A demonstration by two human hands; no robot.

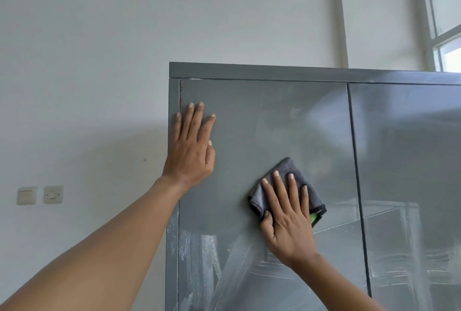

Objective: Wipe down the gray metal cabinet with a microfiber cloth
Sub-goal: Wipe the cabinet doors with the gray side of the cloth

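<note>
The gray metal cabinet (274, 116) fills the right half of the view, its two doors meeting at a vertical seam on the right. My left hand (192, 146) lies flat with straight fingers against the upper left corner of the left door. My right hand (287, 213) presses a folded gray microfiber cloth (290, 167) with black edging and a green tag against the middle of the same door, fingers spread straight over it. Pale smeared streaks show on the lower parts of both doors.
A white wall (87, 61) stands to the left of the cabinet, with two light switches (40, 195) low on it. A window frame (446, 44) shows at the upper right behind the cabinet top.
</note>
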